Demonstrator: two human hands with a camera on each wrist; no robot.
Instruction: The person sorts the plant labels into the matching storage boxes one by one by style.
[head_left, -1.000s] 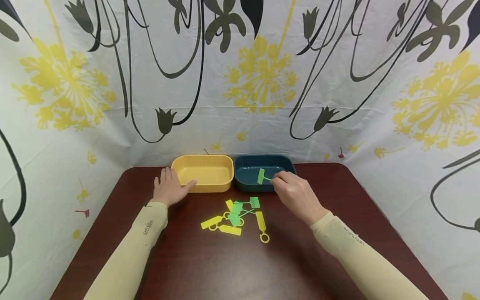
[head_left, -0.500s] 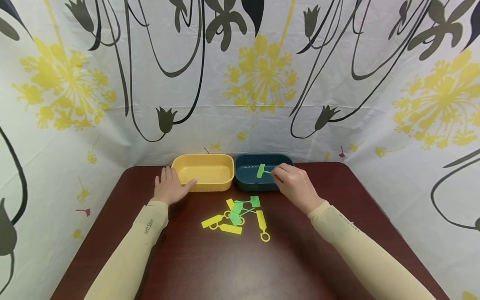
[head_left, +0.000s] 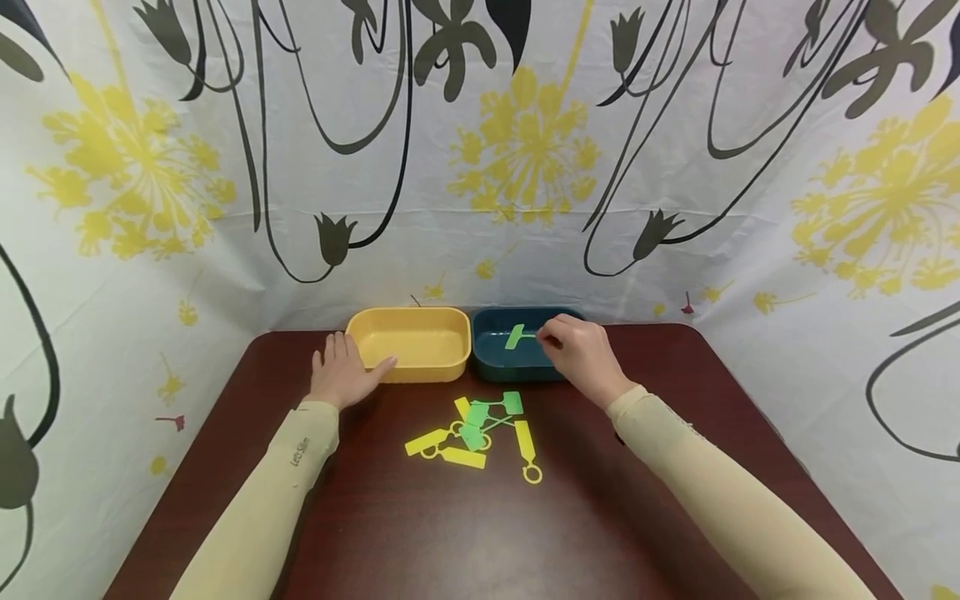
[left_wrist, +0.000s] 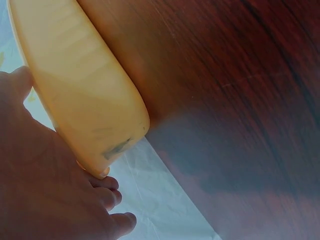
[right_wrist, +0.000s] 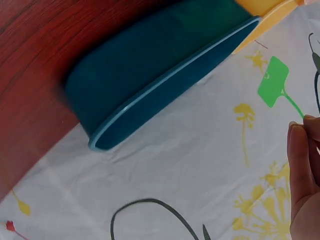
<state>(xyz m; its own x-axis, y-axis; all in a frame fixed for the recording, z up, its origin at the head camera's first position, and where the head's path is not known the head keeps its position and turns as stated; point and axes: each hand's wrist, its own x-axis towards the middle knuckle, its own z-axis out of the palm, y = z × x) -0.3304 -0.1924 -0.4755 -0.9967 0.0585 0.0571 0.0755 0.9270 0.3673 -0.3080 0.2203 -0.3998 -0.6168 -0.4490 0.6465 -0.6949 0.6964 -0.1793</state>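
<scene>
My right hand (head_left: 581, 354) pinches the thin stem of a green plastic tag (head_left: 515, 337), held above the dark blue bin (head_left: 513, 372). In the right wrist view the flat head of this green tag (right_wrist: 274, 82) points away from the fingertips. My left hand (head_left: 341, 375) rests at the left end of the yellow bin (head_left: 423, 372), its fingers extended and the thumb over the front rim. From the left wrist, the thumb (left_wrist: 21, 82) touches the rim of the yellow bin (left_wrist: 95, 90), with the other fingers beyond its corner.
In front of the bins lies a loose overlapping pile of several tags, among them a green tag (head_left: 512, 403), a yellow ring-ended tag (head_left: 525, 442) and another yellow tag (head_left: 463, 457). The brown table (head_left: 480, 533) meets a flower-patterned cloth (head_left: 450, 192) behind the bins.
My right hand has moved slightly up and to the left, carrying the green tag further over the blue bin. The left hand and the pile keep their places.
</scene>
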